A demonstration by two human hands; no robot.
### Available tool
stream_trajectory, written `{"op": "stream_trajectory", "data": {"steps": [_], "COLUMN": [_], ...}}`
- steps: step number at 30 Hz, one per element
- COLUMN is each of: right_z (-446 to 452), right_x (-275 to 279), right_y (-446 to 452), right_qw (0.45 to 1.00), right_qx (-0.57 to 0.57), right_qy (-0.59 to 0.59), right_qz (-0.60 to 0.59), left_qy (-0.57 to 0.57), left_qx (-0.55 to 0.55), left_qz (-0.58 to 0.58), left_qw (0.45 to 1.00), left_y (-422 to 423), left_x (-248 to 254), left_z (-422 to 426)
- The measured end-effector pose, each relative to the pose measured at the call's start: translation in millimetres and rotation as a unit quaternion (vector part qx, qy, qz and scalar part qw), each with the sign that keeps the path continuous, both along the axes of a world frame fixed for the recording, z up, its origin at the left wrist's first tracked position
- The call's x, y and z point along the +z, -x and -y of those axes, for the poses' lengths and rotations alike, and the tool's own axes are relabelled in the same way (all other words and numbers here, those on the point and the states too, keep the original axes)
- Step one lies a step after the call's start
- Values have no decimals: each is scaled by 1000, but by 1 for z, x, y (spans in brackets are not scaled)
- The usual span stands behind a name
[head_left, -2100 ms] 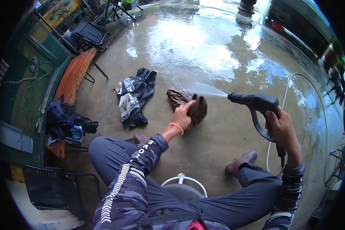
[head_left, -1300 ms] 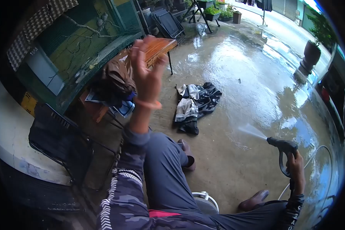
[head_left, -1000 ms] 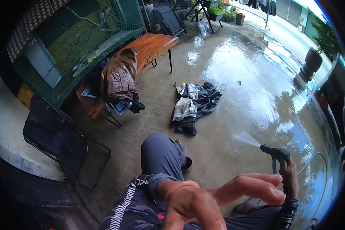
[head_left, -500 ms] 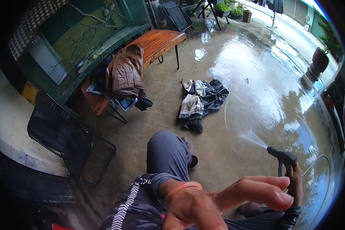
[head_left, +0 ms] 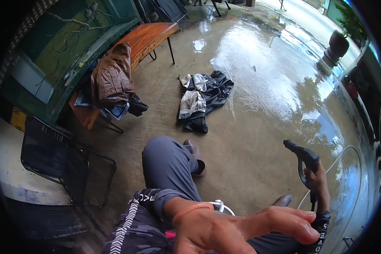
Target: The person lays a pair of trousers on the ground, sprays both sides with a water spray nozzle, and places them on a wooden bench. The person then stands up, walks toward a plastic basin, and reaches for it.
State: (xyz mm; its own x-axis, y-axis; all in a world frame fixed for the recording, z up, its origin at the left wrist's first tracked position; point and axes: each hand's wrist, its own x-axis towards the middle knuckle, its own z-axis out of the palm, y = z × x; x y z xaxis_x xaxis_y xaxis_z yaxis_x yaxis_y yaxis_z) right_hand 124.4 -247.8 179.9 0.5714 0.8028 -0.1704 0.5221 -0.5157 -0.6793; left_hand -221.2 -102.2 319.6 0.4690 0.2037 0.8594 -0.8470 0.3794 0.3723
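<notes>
The right hand (head_left: 317, 182) of the person is at the right side of the view, and its grip is closed around the handle of a black spray gun (head_left: 305, 155). The spray gun is held above the wet floor (head_left: 241, 165), with its nozzle directed to the upper left. A pale hose (head_left: 350, 147) makes a curve beside this hand.

The left hand (head_left: 237, 226) is very near to the camera, at the bottom, and it looks wet. Its grip is open and holds nothing, with the visible fingers apart and a little bent. An orange band (head_left: 192, 207) is around the wrist.

A dark garment (head_left: 215, 94) with pale grey parts lies crumpled on the floor, in front of the person and well apart from both hands. A brown garment (head_left: 112, 80) rests in a heap on the wooden tabletop (head_left: 150, 38), on top of some blue and black cloth (head_left: 119, 110). A black folding chair (head_left: 46, 148) stands near this tabletop, at the left side.
</notes>
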Motion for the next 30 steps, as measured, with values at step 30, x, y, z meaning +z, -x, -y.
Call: {"op": "stream_trajectory", "data": {"steps": [30], "right_z": [-76], "right_x": [-163], "right_y": [40], "right_qw": [897], "right_qx": [246], "right_qy": [278], "right_qz": [239], "left_qy": [71], "left_qx": [34], "left_qz": [-124], "left_qw": [989], "left_y": [26], "left_x": [-58], "left_z": [-83]}}
